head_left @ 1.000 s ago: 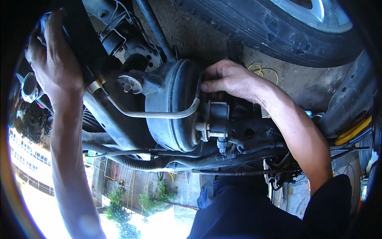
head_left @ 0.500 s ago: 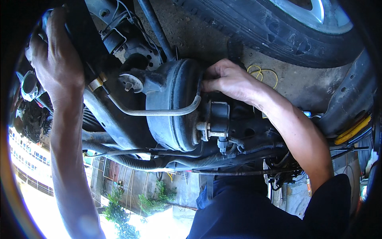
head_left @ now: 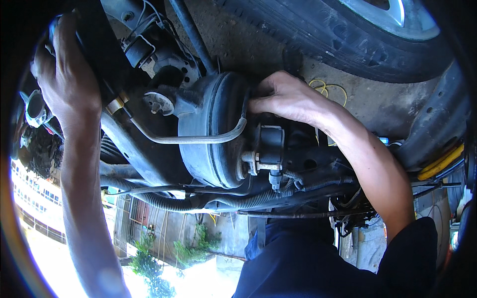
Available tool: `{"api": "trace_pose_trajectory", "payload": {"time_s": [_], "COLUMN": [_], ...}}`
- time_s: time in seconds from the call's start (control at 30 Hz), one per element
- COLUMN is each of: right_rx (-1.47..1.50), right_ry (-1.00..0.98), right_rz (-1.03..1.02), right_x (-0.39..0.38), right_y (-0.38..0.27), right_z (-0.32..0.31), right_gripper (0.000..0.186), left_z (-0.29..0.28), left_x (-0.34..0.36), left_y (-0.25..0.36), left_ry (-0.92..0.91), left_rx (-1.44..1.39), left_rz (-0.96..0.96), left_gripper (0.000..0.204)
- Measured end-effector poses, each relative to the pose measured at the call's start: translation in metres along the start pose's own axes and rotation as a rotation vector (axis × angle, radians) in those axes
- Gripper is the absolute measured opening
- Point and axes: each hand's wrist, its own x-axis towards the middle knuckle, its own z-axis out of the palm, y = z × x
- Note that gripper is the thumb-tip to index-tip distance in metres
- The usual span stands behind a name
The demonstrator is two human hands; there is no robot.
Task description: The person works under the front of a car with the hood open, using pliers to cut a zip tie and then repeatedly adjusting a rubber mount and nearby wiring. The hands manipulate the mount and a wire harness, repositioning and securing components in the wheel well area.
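Note:
A round black canister [head_left: 201, 154] sits in the middle of a vehicle's underside, with a seam around its body. My right hand [head_left: 290, 99] reaches to the canister's right end; thumb and fingers are bent together there, and whatever is between them is hidden. A bent metal pipe [head_left: 194, 140] runs across the canister to a brass-coloured fitting [head_left: 115, 105] at the left. At the upper left, my left hand [head_left: 72, 87] has its fingers wrapped over the edge of a dark beam-like part [head_left: 97, 39]. Below my right hand, a black boxy connector [head_left: 272, 144] is fixed to the canister's end.
A large tyre [head_left: 328, 44] lies across the upper right, with a yellow cord [head_left: 335, 89] on the ground near it. Corrugated hoses [head_left: 164, 202] and a thin black line [head_left: 298, 215] cross below the canister. A dark frame rail [head_left: 437, 109] curves along the right.
The view has shifted slightly, so the canister appears a little further left. My left hand sits slightly lower in the picture; my right hand stays at the canister's end.

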Motion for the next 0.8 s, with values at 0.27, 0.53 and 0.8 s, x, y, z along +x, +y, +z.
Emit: {"api": "trace_pose_trajectory", "payload": {"time_s": [0.27,0.53,0.8], "right_rx": [0.114,0.184,0.132], "right_ry": [-0.045,-0.005,0.031], "right_rz": [-0.1,-0.141,-0.019], "right_x": [-0.002,0.004,-0.005], "right_y": [0.003,0.006,-0.002], "right_z": [-0.002,0.006,0.004], "right_gripper": [0.041,0.022,0.022], "left_z": [0.0,-0.006,-0.001], "left_x": [0.003,0.005,0.001], "left_y": [0.007,0.012,0.003], "left_ry": [0.061,-0.059,0.014], "left_rx": [0.024,-0.193,0.034], "left_rz": [0.016,-0.216,-0.006], "left_gripper": [0.038,0.04,0.039]}}
